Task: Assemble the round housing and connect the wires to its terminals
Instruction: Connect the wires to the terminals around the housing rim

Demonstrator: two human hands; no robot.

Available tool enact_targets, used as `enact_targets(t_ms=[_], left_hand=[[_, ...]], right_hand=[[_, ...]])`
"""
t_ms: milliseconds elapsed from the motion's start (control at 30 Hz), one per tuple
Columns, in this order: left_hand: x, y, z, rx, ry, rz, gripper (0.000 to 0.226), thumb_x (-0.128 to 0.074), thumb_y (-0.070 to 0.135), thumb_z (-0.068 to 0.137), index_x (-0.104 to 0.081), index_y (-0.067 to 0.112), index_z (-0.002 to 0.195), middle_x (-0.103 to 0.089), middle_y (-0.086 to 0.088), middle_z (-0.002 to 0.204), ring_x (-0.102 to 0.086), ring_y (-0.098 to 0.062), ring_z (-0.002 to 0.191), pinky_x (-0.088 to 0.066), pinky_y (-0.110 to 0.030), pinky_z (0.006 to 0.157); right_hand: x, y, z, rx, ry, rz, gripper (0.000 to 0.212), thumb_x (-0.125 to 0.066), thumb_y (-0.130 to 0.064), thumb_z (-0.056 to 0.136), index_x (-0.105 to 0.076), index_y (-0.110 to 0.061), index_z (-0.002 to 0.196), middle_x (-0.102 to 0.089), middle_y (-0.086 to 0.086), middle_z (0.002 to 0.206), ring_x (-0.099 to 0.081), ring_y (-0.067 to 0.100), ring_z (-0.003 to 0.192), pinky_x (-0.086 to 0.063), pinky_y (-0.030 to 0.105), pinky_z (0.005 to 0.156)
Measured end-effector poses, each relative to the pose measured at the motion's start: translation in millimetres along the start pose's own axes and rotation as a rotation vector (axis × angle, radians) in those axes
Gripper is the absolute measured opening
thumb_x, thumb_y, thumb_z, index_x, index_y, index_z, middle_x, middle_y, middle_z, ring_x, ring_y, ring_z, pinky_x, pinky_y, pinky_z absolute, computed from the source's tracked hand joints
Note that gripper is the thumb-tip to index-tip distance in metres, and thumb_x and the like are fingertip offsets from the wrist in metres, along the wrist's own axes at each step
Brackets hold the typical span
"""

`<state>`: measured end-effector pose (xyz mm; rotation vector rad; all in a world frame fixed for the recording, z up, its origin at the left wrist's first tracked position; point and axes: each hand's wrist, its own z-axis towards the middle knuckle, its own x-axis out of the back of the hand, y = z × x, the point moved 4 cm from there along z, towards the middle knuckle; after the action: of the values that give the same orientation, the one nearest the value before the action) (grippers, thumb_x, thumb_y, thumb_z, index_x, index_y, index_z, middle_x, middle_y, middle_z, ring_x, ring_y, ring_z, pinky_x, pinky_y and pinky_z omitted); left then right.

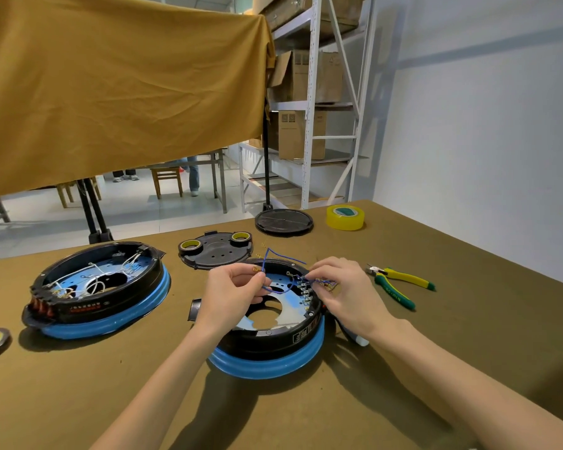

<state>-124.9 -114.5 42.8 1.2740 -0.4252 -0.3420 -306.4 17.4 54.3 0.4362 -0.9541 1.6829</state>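
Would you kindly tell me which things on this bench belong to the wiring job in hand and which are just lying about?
In use:
- near housing
- blue wires
- terminals
- left hand, pinching a wire
- right hand, pinching wire ends

Lying about:
- wired housing
- pliers
- yellow tape
- perforated cover
- round lid

Both hands, the left hand (238, 287) and the right hand (335, 287), were over the round housing (273, 345), so the way to its terminals (306, 290) was taken, and blue wires (280, 254) looped above its far rim. Just right of it the pliers (400, 284) lay on the table (468, 336). Behind stood a perforated cover (216, 251), a black lid (284, 220) and a yellow tape roll (345, 217). To the left a second housing (98, 287) blocked that side. The near table in front, between the forearms, was open.
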Motion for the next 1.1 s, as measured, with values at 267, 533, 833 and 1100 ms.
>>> enact_targets(t_ms=[267,533,833,1100], left_hand=[[31,-3,-4,-0.008,0.162,-0.003,0.006,-0.071,0.009,0.095,-0.075,0.013,0.092,-0.080,-0.003,0.080,-0.078,-0.016,0.075,-0.063,-0.025,0.064],[62,-9,-2,-0.070,0.294,0.128,0.017,-0.076,0.016,0.092,-0.072,0.012,0.108,-0.078,0.003,0.075,-0.077,-0.010,0.069,-0.063,-0.026,0.062],[59,1,0,-0.063,0.068,0.150,0.013,-0.077,0.013,0.091,-0.073,0.012,0.104,-0.078,-0.002,0.083,-0.078,-0.017,0.070,-0.062,-0.025,0.060],[81,2,2,-0.166,0.066,0.339,0.015,-0.062,0.029,0.101,-0.074,0.022,0.105,-0.078,0.009,0.091,-0.072,0.000,0.090,-0.055,-0.017,0.076]], right_hand=[[-10,-33,30,-0.111,0.139,0.254,0.022,-0.058,-0.008,0.101,-0.074,-0.015,0.115,-0.071,-0.008,0.109,-0.062,-0.004,0.105,-0.046,0.007,0.088],[-34,-47,53,-0.200,0.003,0.071,0.020,-0.061,-0.018,0.098,-0.075,-0.024,0.112,-0.072,-0.009,0.105,-0.059,0.020,0.108,-0.048,0.044,0.098],[-56,-69,85,-0.188,-0.271,0.295,0.031,-0.061,-0.032,0.102,-0.069,-0.015,0.126,-0.072,-0.007,0.104,-0.066,0.010,0.098,-0.053,0.031,0.091],[-46,-47,85,-0.253,-0.135,0.518,0.014,-0.061,-0.015,0.101,-0.075,-0.013,0.101,-0.063,-0.005,0.064,-0.053,0.004,0.055,-0.045,0.017,0.060]])
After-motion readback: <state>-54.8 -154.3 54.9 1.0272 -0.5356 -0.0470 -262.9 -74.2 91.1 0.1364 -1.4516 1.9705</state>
